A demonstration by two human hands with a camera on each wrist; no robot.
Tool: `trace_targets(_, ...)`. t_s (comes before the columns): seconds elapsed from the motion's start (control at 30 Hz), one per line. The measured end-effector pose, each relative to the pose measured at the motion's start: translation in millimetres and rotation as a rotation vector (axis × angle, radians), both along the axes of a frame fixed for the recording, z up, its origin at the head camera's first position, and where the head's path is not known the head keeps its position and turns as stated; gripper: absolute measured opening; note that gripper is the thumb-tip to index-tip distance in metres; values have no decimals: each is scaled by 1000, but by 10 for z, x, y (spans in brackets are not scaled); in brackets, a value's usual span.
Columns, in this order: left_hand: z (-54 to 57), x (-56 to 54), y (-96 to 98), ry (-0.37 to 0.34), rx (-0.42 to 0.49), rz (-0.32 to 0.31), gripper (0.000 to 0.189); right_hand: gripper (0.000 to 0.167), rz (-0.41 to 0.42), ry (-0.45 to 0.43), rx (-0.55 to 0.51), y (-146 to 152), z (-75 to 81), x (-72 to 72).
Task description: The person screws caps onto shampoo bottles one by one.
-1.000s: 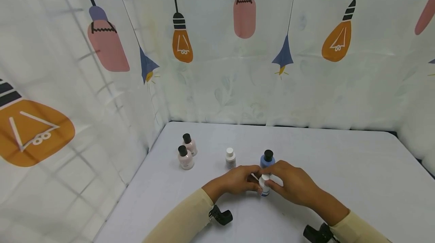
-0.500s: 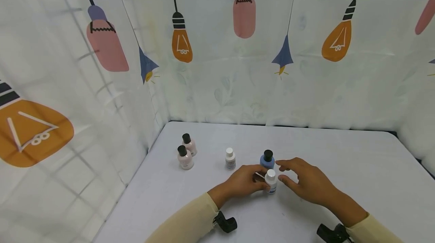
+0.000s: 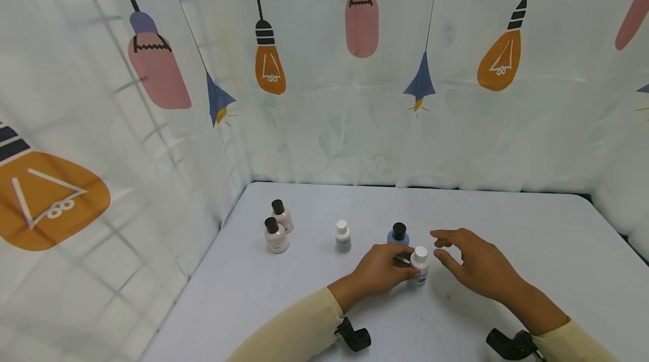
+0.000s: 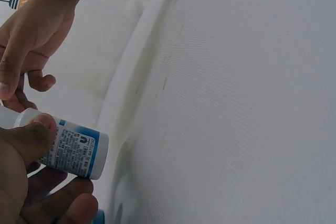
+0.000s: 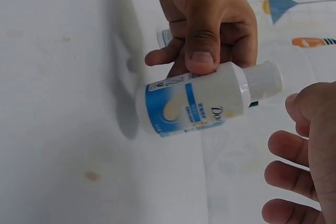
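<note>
In the head view my left hand [image 3: 381,269] holds a small white bottle [image 3: 419,266] with a white cap, its thumb and fingers round the side. The right wrist view shows the blue and white label of this bottle [image 5: 181,104] and the left thumb pressed on it. Whether its base touches the table cannot be told. My right hand [image 3: 479,263] hovers just to the right of the bottle, fingers apart and loosely bent, with nothing in it. Behind the left hand stands a blue bottle [image 3: 398,236] with a black cap, its lower part hidden.
Another white-capped bottle [image 3: 343,237] stands upright left of the hands. Farther left are two pale pink bottles with black caps, a nearer one [image 3: 276,238] and a farther one [image 3: 283,218]. All stand on a white-covered table [image 3: 517,227], with a printed curtain [image 3: 324,125] behind.
My right hand has let go of the white bottle and drawn away to the right. My left hand has moved right with the bottle.
</note>
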State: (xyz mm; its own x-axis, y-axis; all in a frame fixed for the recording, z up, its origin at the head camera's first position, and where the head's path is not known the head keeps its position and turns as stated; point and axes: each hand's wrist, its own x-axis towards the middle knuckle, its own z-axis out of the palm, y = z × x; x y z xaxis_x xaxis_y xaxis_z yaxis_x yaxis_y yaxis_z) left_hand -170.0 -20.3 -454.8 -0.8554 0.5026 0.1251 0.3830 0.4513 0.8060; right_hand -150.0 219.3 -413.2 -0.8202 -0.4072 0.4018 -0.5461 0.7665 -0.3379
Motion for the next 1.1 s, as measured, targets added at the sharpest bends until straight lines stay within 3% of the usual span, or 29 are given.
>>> trace_targets(0.3,-34,-33,189,66,-46,5,41,39,-8,24,-38,124,5,-70)
trace_targets(0.5,-25,-14,348,95,-74,54,41,38,-20,33,-54,210,17,-106)
trace_targets(0.83,-4,7,561,74,-15,160,38,36,-60,-4,-45,301,80,-128)
trace_targets(1.1,-31,-37,727,77,-57,210,38,36,-62,-13,-48,354,106,-140)
